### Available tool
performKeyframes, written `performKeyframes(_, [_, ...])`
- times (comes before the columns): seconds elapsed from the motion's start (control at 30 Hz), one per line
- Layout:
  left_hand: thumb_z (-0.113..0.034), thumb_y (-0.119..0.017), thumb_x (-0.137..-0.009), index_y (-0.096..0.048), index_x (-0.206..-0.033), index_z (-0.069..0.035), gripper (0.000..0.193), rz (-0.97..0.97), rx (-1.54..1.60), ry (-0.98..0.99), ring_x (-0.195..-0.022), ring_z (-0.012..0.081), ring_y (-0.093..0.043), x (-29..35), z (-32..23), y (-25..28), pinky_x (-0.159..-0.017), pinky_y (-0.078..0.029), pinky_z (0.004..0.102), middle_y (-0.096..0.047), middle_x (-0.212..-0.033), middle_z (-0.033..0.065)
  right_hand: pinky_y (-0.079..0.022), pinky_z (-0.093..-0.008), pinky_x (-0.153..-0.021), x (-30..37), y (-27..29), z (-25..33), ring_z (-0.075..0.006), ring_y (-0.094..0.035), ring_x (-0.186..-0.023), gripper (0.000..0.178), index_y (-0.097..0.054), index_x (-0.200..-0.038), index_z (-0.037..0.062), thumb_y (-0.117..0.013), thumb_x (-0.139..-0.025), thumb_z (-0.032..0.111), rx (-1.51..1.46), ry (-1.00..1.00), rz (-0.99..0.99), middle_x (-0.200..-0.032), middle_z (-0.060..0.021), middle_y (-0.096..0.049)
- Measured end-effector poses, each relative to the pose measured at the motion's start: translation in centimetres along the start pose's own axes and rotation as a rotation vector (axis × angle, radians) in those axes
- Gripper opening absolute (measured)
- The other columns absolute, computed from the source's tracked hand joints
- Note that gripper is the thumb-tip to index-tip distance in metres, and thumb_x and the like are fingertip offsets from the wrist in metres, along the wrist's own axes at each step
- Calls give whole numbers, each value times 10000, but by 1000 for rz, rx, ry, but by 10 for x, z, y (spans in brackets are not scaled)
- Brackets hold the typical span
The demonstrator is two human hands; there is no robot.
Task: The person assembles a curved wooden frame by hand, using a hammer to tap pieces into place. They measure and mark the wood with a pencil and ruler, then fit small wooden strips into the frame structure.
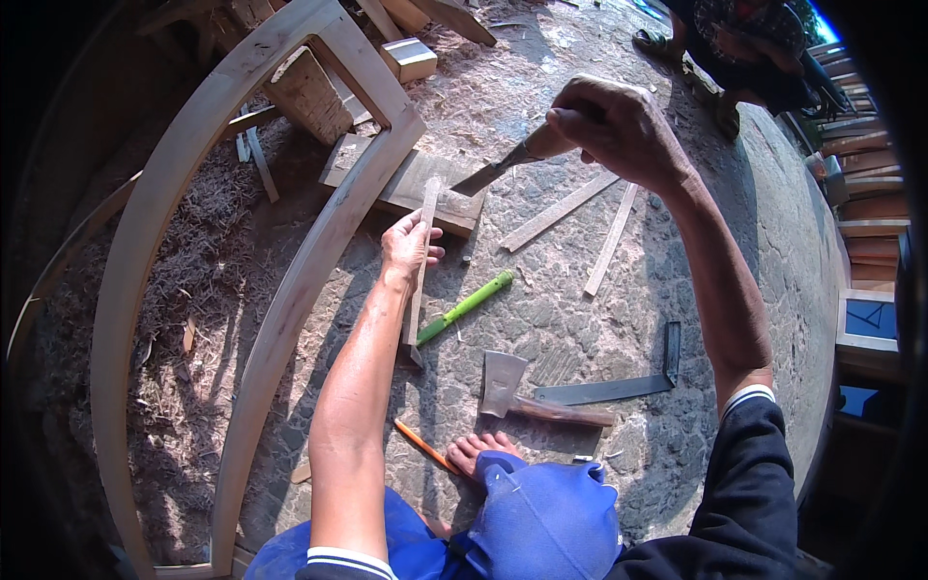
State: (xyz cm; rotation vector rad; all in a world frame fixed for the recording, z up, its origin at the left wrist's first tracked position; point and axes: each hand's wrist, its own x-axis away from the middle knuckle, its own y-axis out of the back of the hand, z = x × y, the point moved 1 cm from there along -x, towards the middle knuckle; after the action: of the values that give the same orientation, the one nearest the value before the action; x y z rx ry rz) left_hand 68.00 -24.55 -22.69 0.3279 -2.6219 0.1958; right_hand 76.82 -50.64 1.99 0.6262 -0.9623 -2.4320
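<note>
My left hand (398,247) grips a thin wooden strip (417,300), its upper end resting against a wooden block (401,184) on the ground. Raised to the right of it, my right hand (623,130) is closed round the wooden handle of a chisel (491,171). The chisel's blade slants down to the left, its tip close to the block's right end and just right of the strip. Beneath the strip lies a tool with a bright green handle (476,298), its metal end partly hidden behind the strip.
A large curved wooden frame (121,290) stands at left over shavings (193,242). Two loose strips (561,211) lie right of the block. Near my foot are a hatchet (503,384), a metal square (609,390) and an orange pencil (425,446). Another person (744,43) is at far right.
</note>
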Motion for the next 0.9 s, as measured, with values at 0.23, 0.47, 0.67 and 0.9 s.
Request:
performKeyframes(0.23, [-159,-566,-1012,-558,-1298,9,332,-125,-45,13,-545,185,-684,-6,4,-16,-408,-502,284,-728,-949,134,-474,-328,-597,-48,-41,14,-132,-568,-642,261,-627,-894,25,-643,-1005,260,177,351,38,-707,-62,-606])
performKeyframes(0.47, [-222,-620,-1006,-633,-1223,-10,304,-94,48,25,-563,164,-679,-11,15,-11,-435,-511,260,-717,-961,104,-427,-362,-567,-79,-72,6,-170,-484,-595,261,-584,-817,11,-670,-955,216,205,411,-49,-643,-79,-508])
performKeyframes(0.67, [-240,-639,-1000,-663,-1219,-24,309,-107,82,19,-554,144,-669,-14,20,-13,-433,-508,243,-715,-963,91,-417,-361,-564,-86,-84,0,-164,-454,-599,261,-538,-786,15,-661,-942,185,200,417,-39,-645,-69,-484])
performKeyframes(0.9, [-244,-631,-999,-674,-1203,-17,308,-104,19,7,-561,139,-671,-13,18,-12,-441,-511,242,-719,-956,88,-438,-360,-570,-85,-87,9,-171,-490,-598,226,-558,-799,17,-658,-934,168,181,336,25,-655,-85,-510])
